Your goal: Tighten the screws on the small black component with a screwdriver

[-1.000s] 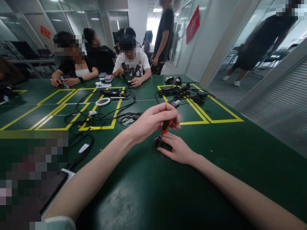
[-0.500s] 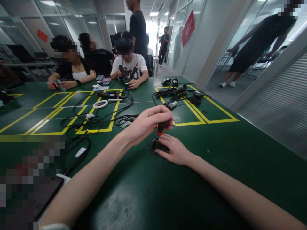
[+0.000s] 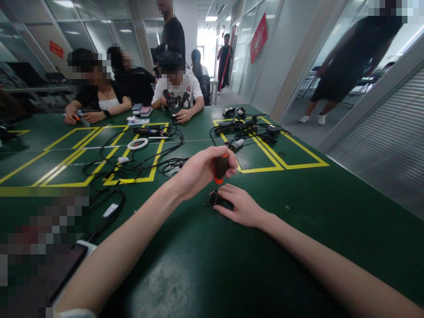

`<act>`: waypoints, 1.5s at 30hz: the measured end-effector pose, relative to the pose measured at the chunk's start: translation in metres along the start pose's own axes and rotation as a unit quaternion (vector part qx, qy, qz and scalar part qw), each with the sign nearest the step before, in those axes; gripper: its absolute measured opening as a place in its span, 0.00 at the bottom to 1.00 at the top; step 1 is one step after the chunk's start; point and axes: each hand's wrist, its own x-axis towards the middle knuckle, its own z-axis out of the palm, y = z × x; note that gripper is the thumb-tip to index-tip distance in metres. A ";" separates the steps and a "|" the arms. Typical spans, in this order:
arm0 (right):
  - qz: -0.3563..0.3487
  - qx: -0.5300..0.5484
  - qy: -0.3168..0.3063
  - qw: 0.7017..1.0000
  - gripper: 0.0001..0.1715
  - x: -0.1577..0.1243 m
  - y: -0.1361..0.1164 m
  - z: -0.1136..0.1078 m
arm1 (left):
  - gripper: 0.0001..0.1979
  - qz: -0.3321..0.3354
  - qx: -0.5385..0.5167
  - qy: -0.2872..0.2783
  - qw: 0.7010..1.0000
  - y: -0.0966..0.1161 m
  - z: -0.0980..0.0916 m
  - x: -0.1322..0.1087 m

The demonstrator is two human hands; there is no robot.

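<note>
My left hand [image 3: 206,170] is closed around the handle of a black and orange screwdriver [image 3: 221,168]. The screwdriver stands nearly upright, its thin shaft pointing down at a small black part [image 3: 215,198] on the green table [image 3: 265,260]. I cannot make out exactly where the tip meets the part. My right hand [image 3: 243,207] lies low on the table, its thumb and fingers gripping the black part from the right. The fingers hide some of that part, and its exact kind does not show.
Tangled black cables [image 3: 132,165] and a white tape ring [image 3: 138,144] lie at the left. More cables and black devices [image 3: 245,128] sit farther back, near yellow tape lines [image 3: 304,166]. Across the table a person [image 3: 179,90] holds a power drill [image 3: 168,99]. A phone-like device [image 3: 71,269] lies at lower left.
My left hand has shifted its fingers on the screwdriver, so more of the handle shows. My right hand and the black part stay in place. People in the background have moved.
</note>
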 end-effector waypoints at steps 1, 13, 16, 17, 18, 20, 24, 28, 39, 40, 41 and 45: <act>0.000 0.000 0.000 1.000 0.12 0.000 0.000 0.000 | 0.14 0.000 0.003 0.003 1.000 -0.001 0.000 0.000; 0.001 -0.004 0.005 1.000 0.12 0.000 0.001 0.001 | 0.16 0.003 -0.004 -0.023 1.000 0.003 0.005 -0.002; 0.000 -0.006 0.007 1.000 0.13 0.000 0.001 0.002 | 0.16 0.010 -0.002 -0.034 0.999 0.002 0.003 -0.001; 0.000 -0.006 0.008 1.000 0.12 0.000 0.002 0.002 | 0.14 0.010 0.002 -0.032 0.999 0.001 0.003 -0.001; 0.000 -0.007 0.008 1.000 0.12 -0.001 0.002 0.003 | 0.13 0.010 0.006 -0.030 0.999 0.000 0.003 -0.001; 0.002 -0.007 0.009 1.000 0.11 -0.001 0.002 0.003 | 0.13 0.013 0.006 -0.027 1.000 -0.001 0.003 -0.001; 0.001 -0.008 0.010 1.000 0.10 -0.001 0.002 0.002 | 0.22 0.013 -0.002 -0.029 0.999 -0.001 0.005 -0.002; -0.002 -0.009 0.011 1.000 0.09 0.000 0.001 0.002 | 0.16 0.003 0.009 -0.020 1.000 0.002 0.006 -0.002; -0.009 -0.010 0.014 1.000 0.10 -0.001 0.002 0.000 | 0.13 0.018 0.019 -0.041 0.999 0.002 -0.001 -0.001; -0.008 -0.009 0.015 1.000 0.10 -0.001 0.002 0.001 | 0.12 0.017 0.025 -0.037 0.999 0.001 0.000 -0.001; -0.008 -0.009 0.015 1.000 0.09 -0.001 0.001 0.001 | 0.12 0.017 0.027 -0.035 0.999 0.001 0.001 -0.001; -0.004 -0.009 0.017 1.000 0.09 -0.001 0.001 0.002 | 0.20 0.015 0.010 -0.034 0.999 -0.001 0.004 -0.002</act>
